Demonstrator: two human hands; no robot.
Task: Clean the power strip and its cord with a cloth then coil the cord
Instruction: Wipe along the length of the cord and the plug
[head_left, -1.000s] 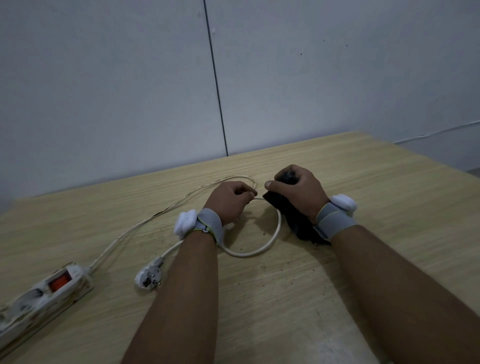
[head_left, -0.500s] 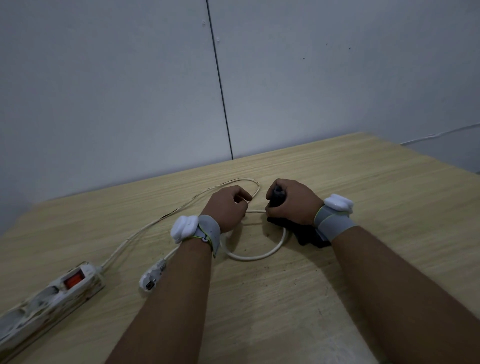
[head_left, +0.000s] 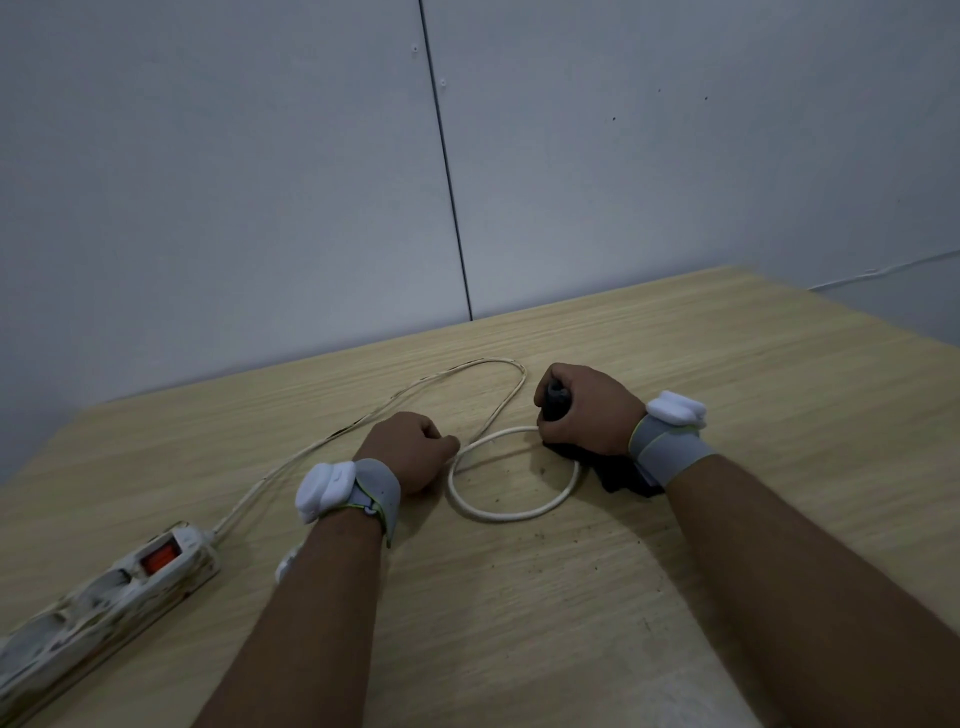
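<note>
Left hand (head_left: 410, 449) is pinching the cord (head_left: 511, 512) at centre frame; right hand (head_left: 584, 410) is gripping the dark cloth (head_left: 621, 473) around it.

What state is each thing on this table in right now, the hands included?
Power strip: lying flat, casing stained, red switch showing.
Cord: partly looped, not coiled; the stretch nearest the strip looks dirty.
Plug: on the table, mostly hidden by the left forearm.
Dark cloth: bunched around the cord.
Left hand: pinches the cord.
Right hand: grips the cloth.

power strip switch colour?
Orange-red rocker switch on the stained white power strip; head view.
</note>
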